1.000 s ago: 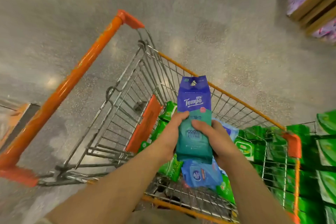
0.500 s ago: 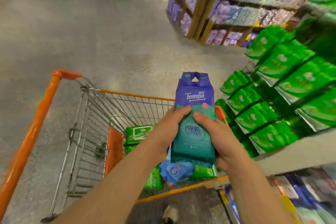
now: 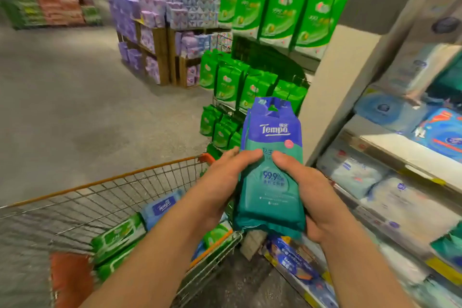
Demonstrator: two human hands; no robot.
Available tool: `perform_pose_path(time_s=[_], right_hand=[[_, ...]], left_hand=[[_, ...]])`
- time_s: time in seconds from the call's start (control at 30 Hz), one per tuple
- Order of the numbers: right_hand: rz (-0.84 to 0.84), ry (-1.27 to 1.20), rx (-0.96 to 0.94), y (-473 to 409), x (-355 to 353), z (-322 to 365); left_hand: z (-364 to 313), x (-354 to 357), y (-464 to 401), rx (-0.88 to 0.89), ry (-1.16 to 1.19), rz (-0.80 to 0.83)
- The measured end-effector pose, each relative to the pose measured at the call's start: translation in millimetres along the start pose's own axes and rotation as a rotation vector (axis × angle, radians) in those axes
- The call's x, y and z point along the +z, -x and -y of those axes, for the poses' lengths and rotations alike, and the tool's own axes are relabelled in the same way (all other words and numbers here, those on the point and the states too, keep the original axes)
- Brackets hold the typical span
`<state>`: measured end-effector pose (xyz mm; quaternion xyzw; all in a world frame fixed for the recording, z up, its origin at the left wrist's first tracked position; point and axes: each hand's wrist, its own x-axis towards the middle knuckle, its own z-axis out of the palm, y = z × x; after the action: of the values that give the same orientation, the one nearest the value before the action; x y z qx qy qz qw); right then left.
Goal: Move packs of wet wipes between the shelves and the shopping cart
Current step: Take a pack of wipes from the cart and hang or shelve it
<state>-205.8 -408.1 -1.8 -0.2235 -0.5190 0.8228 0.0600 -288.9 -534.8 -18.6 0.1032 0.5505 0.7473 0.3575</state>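
Note:
A blue and teal Tempo wipes pack (image 3: 271, 177) is upright in front of me, held in both hands. My left hand (image 3: 220, 182) grips its left side and my right hand (image 3: 307, 195) grips its right side, thumbs on the front. Below and to the left stands the wire shopping cart (image 3: 120, 182) with an orange rim. Green wipes packs (image 3: 117, 235) and a blue pack (image 3: 162, 205) lie inside it. The shelves (image 3: 390, 157) at the right carry white and blue wipes packs.
A rack of green hanging packs (image 3: 252, 85) stands just beyond the cart. Purple tissue stacks on wooden crates (image 3: 155, 32) sit farther back. Grey floor (image 3: 75, 107) spreads to the left. Blue packs (image 3: 292, 260) lie on the lowest shelf near my right forearm.
My view has swung up and right from the cart toward the shelves. Both hands have lifted the Tempo pack out over the cart's right rim, keeping the same grip.

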Motion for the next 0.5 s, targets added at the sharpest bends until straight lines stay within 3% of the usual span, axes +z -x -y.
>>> perform_pose_path(time_s=[0.5], right_hand=[[-0.157,-0.145,-0.181,77.6,-220.2,94.6]], left_hand=[[54.8,242.3,-49.9,-0.096,-0.112,0.221]])
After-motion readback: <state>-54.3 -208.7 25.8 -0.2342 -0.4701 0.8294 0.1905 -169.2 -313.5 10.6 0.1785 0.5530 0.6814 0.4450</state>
